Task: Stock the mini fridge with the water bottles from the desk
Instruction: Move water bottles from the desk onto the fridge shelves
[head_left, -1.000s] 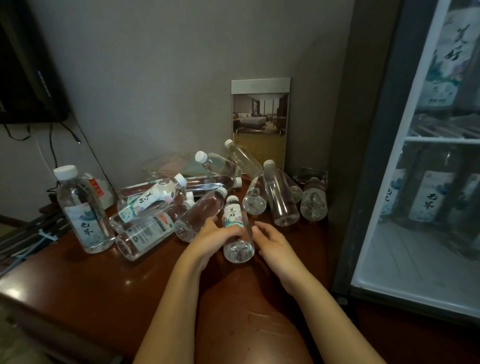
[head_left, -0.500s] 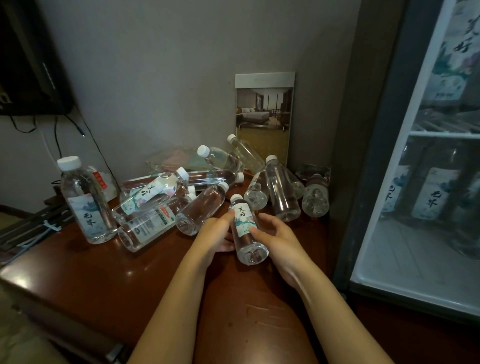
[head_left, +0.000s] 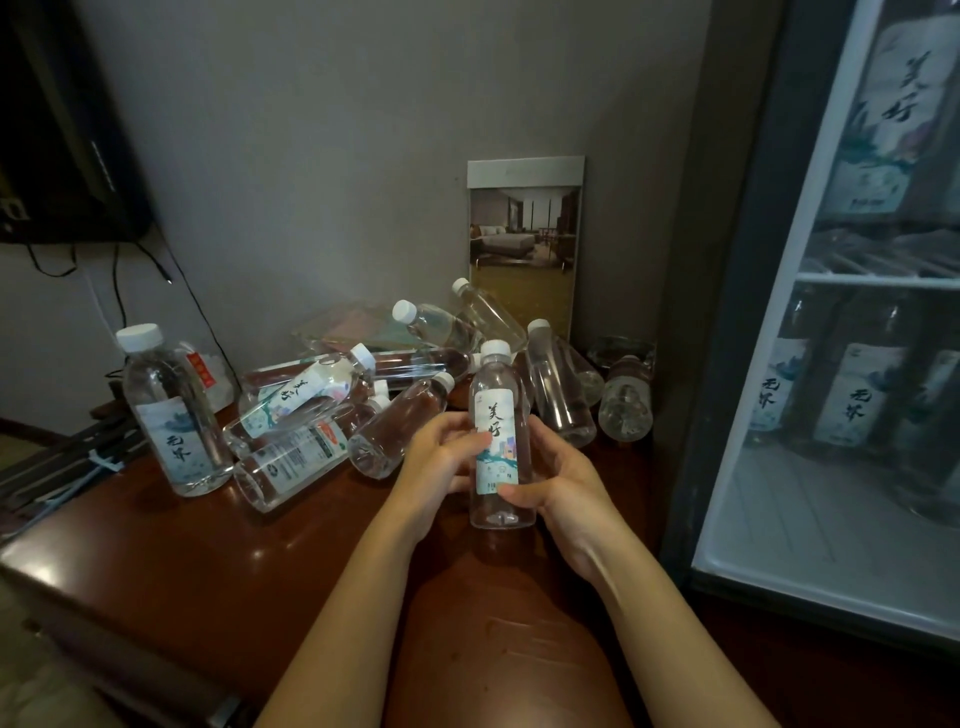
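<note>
I hold a small clear water bottle (head_left: 500, 431) with a white cap and a pale label upright, just above the brown desk (head_left: 218, 551). My left hand (head_left: 441, 457) grips its left side and my right hand (head_left: 558, 480) grips its right side, thumb across the label's bottom. Behind it a pile of several clear bottles (head_left: 332, 410) lies on the desk. A larger bottle (head_left: 174, 415) stands upright at the left. The mini fridge (head_left: 841, 322) stands at the right with its glass door shut; labelled bottles show on its shelves.
A framed picture of a hotel room (head_left: 524, 244) leans on the wall behind the pile. A dark screen (head_left: 57, 135) with hanging cables is at the upper left. A glass ashtray (head_left: 621, 349) sits by the fridge's side.
Both hands have lifted the small bottle off the desk and turned it from lying tilted to upright, a little to the right of where it lay.
</note>
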